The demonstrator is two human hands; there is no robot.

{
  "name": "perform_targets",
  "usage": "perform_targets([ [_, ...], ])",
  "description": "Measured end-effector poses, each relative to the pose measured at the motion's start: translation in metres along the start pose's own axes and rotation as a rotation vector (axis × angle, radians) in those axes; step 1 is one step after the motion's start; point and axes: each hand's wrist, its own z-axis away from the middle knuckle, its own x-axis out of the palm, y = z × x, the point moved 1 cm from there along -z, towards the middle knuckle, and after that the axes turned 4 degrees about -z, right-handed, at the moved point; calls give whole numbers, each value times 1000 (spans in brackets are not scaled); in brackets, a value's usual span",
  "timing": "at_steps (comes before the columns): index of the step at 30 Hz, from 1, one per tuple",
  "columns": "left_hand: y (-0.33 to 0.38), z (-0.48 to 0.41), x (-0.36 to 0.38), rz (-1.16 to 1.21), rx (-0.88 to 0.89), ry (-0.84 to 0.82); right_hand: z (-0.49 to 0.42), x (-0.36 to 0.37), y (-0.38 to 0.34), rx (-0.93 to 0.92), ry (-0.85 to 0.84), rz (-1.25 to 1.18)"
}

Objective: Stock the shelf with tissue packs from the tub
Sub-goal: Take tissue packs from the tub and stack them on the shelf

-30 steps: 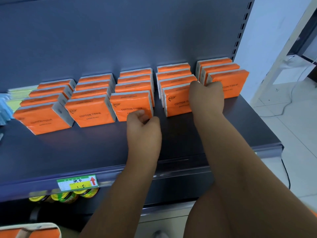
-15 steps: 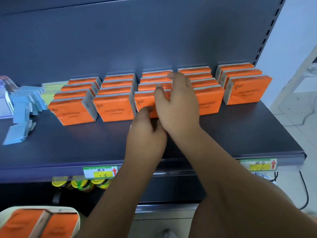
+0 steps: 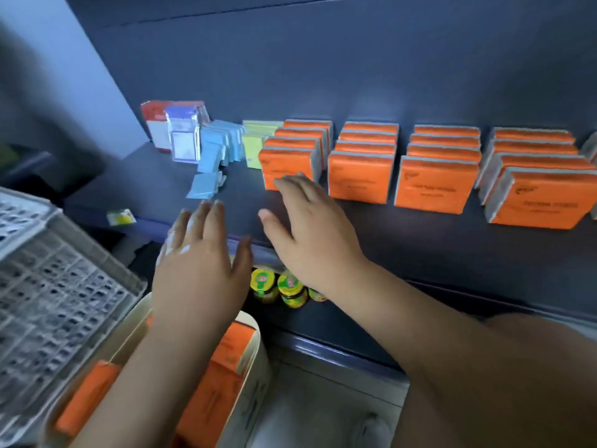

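- Tub (image 3: pixel 255 402) is sitting low, below the shelf (image 3: pixel 403 253) & toward the person. Orange tissue packs (image 3: pixel 226 363) are standing in it, partly under the left forearm.
- So the next pack is lying down & back from both hands. Left hand (image 3: pixel 200 263) is nearer, hovering above the tub at the shelf's front lip.
- Packs in the tub are looking on-edge, long side running roughly toward the shelf. Blurry, so approx. only.
- Left hand: fingers straight & spread, palm down, holding nothing.
- Right hand (image 3: pixel 310 234): also flat & spread, nothing in it, reaching over the shelf. Its fingertips are overlapping the front pack of the leftmost orange row (image 3: pixel 287 163); touching or just above, can't tell.
- Hands are sitting apart, thumbs near each other w/ a gap between.
- Shelf is carrying several rows of orange packs, w/ blue packets (image 3: pixel 219 147) to their left. Grey crate (image 3: pixel 48 286) is sitting left of the tub.
- Judgement: the next grab is prob. calling for the left hand to drop into the tub.
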Motion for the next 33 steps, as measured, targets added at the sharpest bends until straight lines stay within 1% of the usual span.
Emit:
perform_targets([
  [3,-45,30,-1,-13,-95,-38,10,37,-35,-25,-190,-70],
  [6,-84,66,1,-16,-187,-137,29,79,-67,25,-361,-189],
  [8,-107,91,3,-27,-227,-184,41,106,-84,61,-490,-217],
  [11,-139,124,11,15,-336,-272,56,145,-99,81,-655,-186],
  [15,-185,163,35,157,-613,-447,74,196,-103,131,-891,-46],
  [18,-214,177,53,240,-761,-499,82,225,-102,179,-1004,17],
  [21,-234,181,66,264,-849,-516,84,248,-103,190,-1007,61],
  [26,-259,179,83,236,-884,-503,73,280,-96,149,-857,190],
  [29,-273,178,97,307,-955,-492,62,299,-78,207,-849,182],
  [30,-277,176,101,299,-967,-485,59,304,-72,222,-848,172],
  [33,-286,170,113,214,-970,-482,58,316,-60,184,-807,164],
])
